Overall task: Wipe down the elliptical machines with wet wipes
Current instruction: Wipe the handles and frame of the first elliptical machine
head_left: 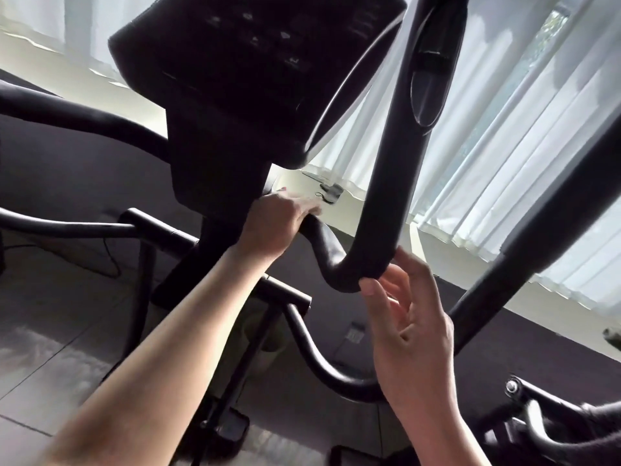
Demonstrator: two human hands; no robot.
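Two hands: right hand [408, 327] touches handlebar [386, 210], left hand [280, 223] grips it.

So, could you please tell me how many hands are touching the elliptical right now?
2. The left hand grips the black curved handlebar near the console post; the right hand touches the underside of the same bar's bend with thumb and fingertips. No wipe is visible; one may be hidden.

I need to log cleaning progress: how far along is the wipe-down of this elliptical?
Nothing visibly shows finished parts; no wet sheen is clear. In hand: the left hand grips the inner end of the curved handlebar, though no wipe is plainly visible under it, while the right hand touches the bend with relaxed fingers. Still left, as far as one can tell: the console and the lower bars.
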